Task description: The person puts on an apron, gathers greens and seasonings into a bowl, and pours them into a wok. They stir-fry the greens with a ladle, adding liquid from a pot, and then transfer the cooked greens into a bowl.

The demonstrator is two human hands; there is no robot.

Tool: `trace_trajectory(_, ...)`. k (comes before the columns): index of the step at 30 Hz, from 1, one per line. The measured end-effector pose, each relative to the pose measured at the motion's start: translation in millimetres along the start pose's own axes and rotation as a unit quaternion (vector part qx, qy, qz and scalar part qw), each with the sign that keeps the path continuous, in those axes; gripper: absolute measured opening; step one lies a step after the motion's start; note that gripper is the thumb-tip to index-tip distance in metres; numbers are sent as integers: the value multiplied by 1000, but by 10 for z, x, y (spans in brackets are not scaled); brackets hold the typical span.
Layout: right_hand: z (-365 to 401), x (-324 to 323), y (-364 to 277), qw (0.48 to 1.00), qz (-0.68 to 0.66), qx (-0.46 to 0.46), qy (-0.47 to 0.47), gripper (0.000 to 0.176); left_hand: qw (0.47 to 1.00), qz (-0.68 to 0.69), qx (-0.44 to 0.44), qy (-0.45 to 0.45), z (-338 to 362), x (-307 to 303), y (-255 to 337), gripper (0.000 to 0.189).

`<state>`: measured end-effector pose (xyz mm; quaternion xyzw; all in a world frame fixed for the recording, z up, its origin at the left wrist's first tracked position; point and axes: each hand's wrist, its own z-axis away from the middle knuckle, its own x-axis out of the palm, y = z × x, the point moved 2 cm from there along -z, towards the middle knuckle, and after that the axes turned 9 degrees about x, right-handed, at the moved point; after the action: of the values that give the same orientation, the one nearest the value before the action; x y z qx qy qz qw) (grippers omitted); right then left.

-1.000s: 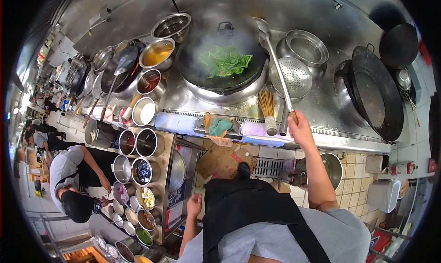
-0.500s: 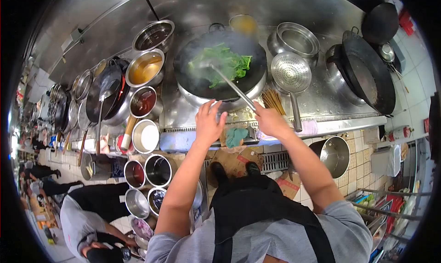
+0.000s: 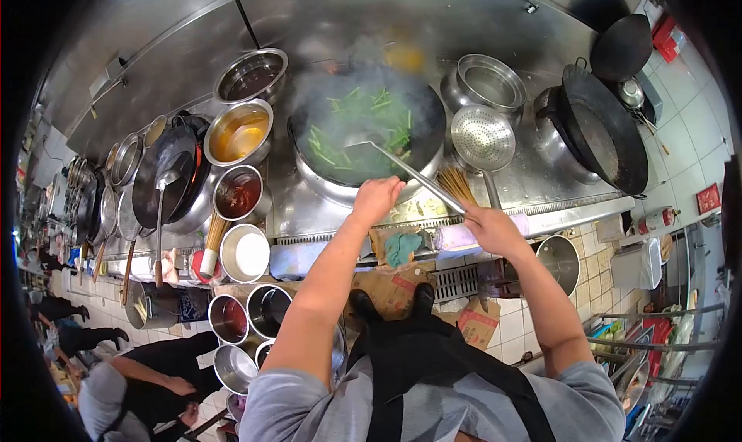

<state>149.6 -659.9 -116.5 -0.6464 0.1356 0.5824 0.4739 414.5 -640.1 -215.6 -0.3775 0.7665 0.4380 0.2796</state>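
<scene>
A large black wok (image 3: 301,125) sits on the burner, holding chopped green vegetables (image 3: 340,152) under thick steam. My right hand (image 3: 492,229) is wrapped round the handle of a long metal ladle (image 3: 417,178), whose head is among the greens, partly veiled by steam. At the wok's near edge, my left hand (image 3: 377,201) is closed on the rim or handle; the exact grip is hidden behind the fingers.
A perforated strainer (image 3: 483,137) rests on a pot to the right, beside a bamboo brush (image 3: 456,185). Sauce pots (image 3: 241,193) line the left. Another wok (image 3: 607,129) stands far right. A co-worker (image 3: 108,396) is bent over at lower left.
My left hand went from open fingers to closed at the wok's near edge. The ladle head came nearer, and the greens now lie spread around the wok instead of heaped. Steam thickened.
</scene>
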Motion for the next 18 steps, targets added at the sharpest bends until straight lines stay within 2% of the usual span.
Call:
trace_trajectory(1, 164, -143, -110, 999, -6, 43, -8, 52, 998, 5, -45, -32, -14, 50, -58, 29)
trace_trajectory(2, 336, -293, -227, 996, -14, 87, -13, 53, 998, 7, -43, -34, 8, 107, -75, 29)
trace_trajectory(4, 674, -485, -280, 995, 22, 91, -43, 56, 998, -17, -62, 3, -10, 191, -95, 29)
trace_trajectory(6, 1027, -1040, -310, 995, 44, 74, -47, 61, 998, -18, -64, 0, -48, -69, 290, 29)
trace_trajectory(8, 1321, -1684, -379, 991, 35, 84, -98, 62, 997, -22, -69, -6, -65, -502, 757, 29)
trace_trajectory(10, 1484, -2041, -456, 990, 41, 76, -114, 60, 999, -25, -8, 40, -116, -833, 1109, 31)
trace_trajectory(11, 1434, -2040, -456, 990, 41, 75, -117, 60, 999, -26, -11, 41, -144, -822, 1111, 31)
trace_trajectory(13, 1230, -1995, -485, 991, 76, 31, -107, 54, 996, -22, 41, 71, -223, -830, 1106, 30)
trace_trajectory(15, 766, -1655, -458, 985, 120, 42, -121, 51, 997, -33, 27, 60, -214, -614, 884, 29)
trace_trajectory(17, 310, -1164, -326, 995, 88, -28, -45, 45, 998, -42, -2, 46, 1, -174, 602, 27)
trace_trajectory(18, 137, -946, -333, 994, 104, -13, -13, 44, 998, -41, -4, 46, 150, -19, 581, 27)
